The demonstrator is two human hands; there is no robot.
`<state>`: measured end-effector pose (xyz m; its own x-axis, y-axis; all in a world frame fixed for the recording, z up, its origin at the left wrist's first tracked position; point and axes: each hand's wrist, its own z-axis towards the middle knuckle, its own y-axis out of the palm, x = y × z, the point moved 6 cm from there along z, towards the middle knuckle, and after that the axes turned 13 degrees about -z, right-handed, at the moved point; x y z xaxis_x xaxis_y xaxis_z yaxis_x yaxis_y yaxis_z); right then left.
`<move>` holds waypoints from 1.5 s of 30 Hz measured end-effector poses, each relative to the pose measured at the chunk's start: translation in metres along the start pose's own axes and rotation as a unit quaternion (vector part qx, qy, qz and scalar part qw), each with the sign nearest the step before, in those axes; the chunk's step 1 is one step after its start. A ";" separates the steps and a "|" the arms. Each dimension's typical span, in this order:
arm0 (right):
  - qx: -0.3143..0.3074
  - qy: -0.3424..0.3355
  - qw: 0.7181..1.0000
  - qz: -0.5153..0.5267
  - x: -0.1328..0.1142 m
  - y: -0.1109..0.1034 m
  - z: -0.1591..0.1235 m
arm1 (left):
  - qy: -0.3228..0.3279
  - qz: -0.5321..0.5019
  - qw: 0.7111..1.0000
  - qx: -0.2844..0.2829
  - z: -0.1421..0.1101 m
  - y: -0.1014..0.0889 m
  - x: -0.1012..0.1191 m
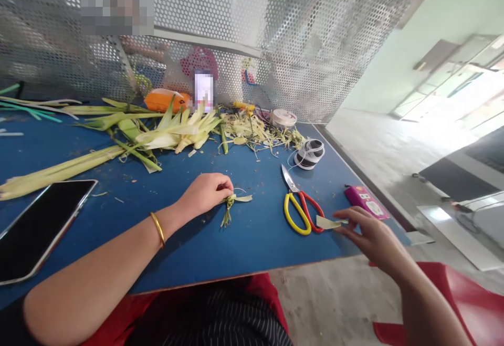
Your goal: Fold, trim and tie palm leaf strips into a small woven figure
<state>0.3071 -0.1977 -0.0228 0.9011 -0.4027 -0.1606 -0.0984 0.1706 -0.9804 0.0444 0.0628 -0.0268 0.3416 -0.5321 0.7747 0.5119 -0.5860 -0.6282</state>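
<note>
My left hand (205, 192) rests on the blue table (244, 236), its fingers pinched on a small woven palm-leaf piece (232, 204) whose frayed end trails toward me. My right hand (370, 233) hovers at the table's right edge and pinches a short pale strip of leaf (328, 223). Yellow- and red-handled scissors (300, 207) lie closed on the table between my two hands, the blade pointing away. A gold bangle (158, 228) circles my left wrist.
A dark phone (35, 228) lies at the left. Long palm leaves (118, 141) and cut scraps (255, 130) cover the far side. A spool of thread (310, 153), a white roll (284, 118), a pink box (366, 201) and an orange object (163, 99) sit near a perforated metal screen (275, 31); a person is behind it.
</note>
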 end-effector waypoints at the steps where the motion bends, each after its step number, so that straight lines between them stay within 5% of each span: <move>1: 0.009 0.004 1.000 0.010 -0.001 0.006 -0.003 | 0.001 -0.001 1.000 0.002 0.000 0.000 -0.001; 6: 0.071 0.024 0.997 0.014 -0.007 0.007 0.002 | -0.004 -0.006 1.000 0.002 0.000 0.000 -0.003; 10: 0.142 0.073 0.985 -0.070 -0.001 -0.013 0.038 | -0.006 -0.006 1.000 -0.003 0.000 0.000 -0.002; 15: 0.098 0.038 0.977 -0.188 -0.011 -0.001 0.101 | 0.005 -0.006 1.000 -0.001 0.000 0.000 -0.001; 19: 0.101 -0.004 0.979 -0.175 -0.039 0.005 0.116 | 0.004 -0.008 1.000 -0.001 -0.001 0.000 0.000; 25: 0.202 -0.096 0.955 -0.193 -0.100 -0.031 0.143 | 0.007 -0.014 1.000 0.001 0.000 0.002 -0.003; 31: 0.142 -0.108 0.959 -0.221 -0.110 -0.035 0.213 | 0.010 -0.028 1.000 0.002 -0.001 0.004 -0.006; 35: 0.144 -0.132 0.962 -0.192 -0.137 -0.022 0.197 | 0.013 -0.029 0.999 0.001 -0.002 0.005 -0.006; 37: 0.084 -0.163 0.982 -0.054 -0.159 -0.007 0.176 | 0.013 -0.030 0.999 0.002 -0.003 0.006 -0.004; 40: -0.045 -0.225 0.971 0.070 -0.194 0.018 0.146 | 0.008 -0.026 1.000 0.000 -0.003 0.006 -0.003; 45: -0.074 -0.260 0.952 0.142 -0.203 0.026 0.126 | -0.005 -0.015 1.000 -0.008 -0.002 0.009 -0.003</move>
<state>0.1746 0.0017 -0.0014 0.9125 0.1476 -0.3814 -0.3934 0.0621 -0.9172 0.0466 0.0580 -0.0352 0.3345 -0.5074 0.7941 0.5091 -0.6119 -0.6054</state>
